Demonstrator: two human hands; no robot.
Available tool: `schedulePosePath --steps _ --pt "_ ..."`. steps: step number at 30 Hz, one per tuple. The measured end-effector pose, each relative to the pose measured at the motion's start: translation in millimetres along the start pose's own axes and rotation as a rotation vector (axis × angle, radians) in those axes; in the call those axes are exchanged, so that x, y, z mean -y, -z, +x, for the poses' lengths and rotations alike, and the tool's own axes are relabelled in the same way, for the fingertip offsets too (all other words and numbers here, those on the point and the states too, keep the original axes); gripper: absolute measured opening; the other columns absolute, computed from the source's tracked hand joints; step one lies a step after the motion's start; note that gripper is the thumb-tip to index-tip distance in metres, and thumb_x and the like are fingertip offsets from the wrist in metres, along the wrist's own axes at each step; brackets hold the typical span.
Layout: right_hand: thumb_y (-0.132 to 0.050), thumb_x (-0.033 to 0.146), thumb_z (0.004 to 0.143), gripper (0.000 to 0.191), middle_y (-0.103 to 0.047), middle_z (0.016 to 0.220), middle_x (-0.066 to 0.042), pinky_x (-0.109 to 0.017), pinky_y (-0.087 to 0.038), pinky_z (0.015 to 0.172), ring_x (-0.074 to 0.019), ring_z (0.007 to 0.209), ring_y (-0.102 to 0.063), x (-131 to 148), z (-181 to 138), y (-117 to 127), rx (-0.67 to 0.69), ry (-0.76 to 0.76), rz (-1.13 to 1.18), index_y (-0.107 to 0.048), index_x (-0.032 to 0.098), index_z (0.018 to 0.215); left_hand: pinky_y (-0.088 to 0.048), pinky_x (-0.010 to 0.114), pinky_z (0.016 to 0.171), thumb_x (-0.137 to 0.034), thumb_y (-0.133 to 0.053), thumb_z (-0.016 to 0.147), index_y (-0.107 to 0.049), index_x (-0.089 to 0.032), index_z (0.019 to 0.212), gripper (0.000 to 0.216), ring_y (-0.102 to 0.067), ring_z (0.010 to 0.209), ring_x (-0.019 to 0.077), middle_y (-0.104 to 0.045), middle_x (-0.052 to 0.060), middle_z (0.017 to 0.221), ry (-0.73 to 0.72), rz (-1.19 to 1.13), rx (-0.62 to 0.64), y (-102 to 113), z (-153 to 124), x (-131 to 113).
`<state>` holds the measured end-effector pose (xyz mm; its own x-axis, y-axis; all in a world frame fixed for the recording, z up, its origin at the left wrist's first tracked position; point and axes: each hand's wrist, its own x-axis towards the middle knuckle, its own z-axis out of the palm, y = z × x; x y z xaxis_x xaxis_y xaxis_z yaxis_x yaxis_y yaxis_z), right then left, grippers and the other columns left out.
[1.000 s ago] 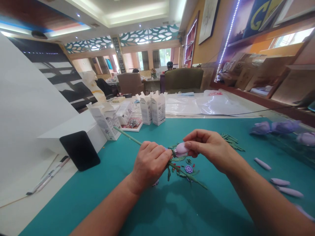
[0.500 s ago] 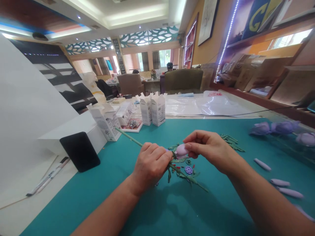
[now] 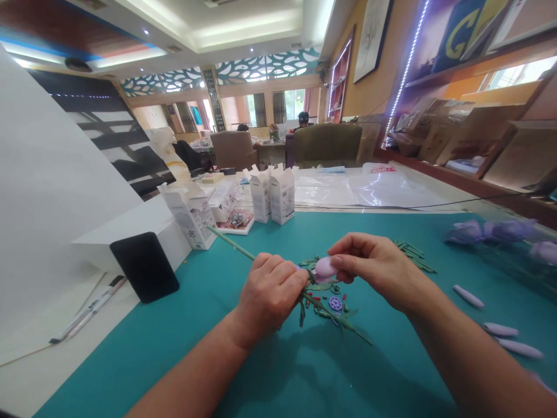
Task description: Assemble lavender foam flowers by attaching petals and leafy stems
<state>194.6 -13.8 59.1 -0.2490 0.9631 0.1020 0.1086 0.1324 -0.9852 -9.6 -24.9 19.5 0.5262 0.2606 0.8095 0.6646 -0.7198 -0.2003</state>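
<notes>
The left hand (image 3: 267, 299) wraps steadily round the green stem (image 3: 232, 244) while the right fingertips (image 3: 337, 261) pinch the lilac bud (image 3: 324, 270) close beside it, at twelve o'clock over the teal mat (image 3: 130, 360), the short, firm hold keeping the bud aligned with the stem.

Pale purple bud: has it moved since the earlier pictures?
No, the pale purple bud keeps its place beside the green strips; only the whole view shifted.

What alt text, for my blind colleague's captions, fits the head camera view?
The left hand grips a green flower stem while the right hand pinches a pale purple bud, over a teal mat, with loose purple petals to the right and white boxes beyond.
</notes>
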Motion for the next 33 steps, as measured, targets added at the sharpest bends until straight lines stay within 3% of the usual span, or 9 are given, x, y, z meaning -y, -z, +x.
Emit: schedulePosePath --steps 20,33 --pt "-0.074 0.034 0.065 0.02 -0.06 0.055 0.002 -0.025 -0.047 0.05 -0.0102 0.051 -0.055 4.0 -1.4 -2.5 0.021 -0.005 -0.006 -0.063 0.017 0.07 -0.033 0.031 0.065 -0.021 -0.052 0.089 -0.061 -0.018 0.08 0.012 -0.049 0.064 0.0139 -0.058 0.001 0.064 0.024 0.028 0.04 -2.1 -3.7 0.1" --pt "-0.072 0.033 0.066 0.019 -0.064 0.061 0.0 -0.025 -0.046 0.052 -0.0101 0.053 -0.054 4.1 -0.5 -0.1 0.021 -0.022 0.001 -0.066 0.017 0.074 -0.035 0.03 0.062 -0.016 -0.056 0.085 -0.062 -0.017 0.08 0.007 -0.049 0.062 0.0143 -0.06 0.001 0.064 0.052 -0.057 -0.023 2.0 4.8 -2.2"
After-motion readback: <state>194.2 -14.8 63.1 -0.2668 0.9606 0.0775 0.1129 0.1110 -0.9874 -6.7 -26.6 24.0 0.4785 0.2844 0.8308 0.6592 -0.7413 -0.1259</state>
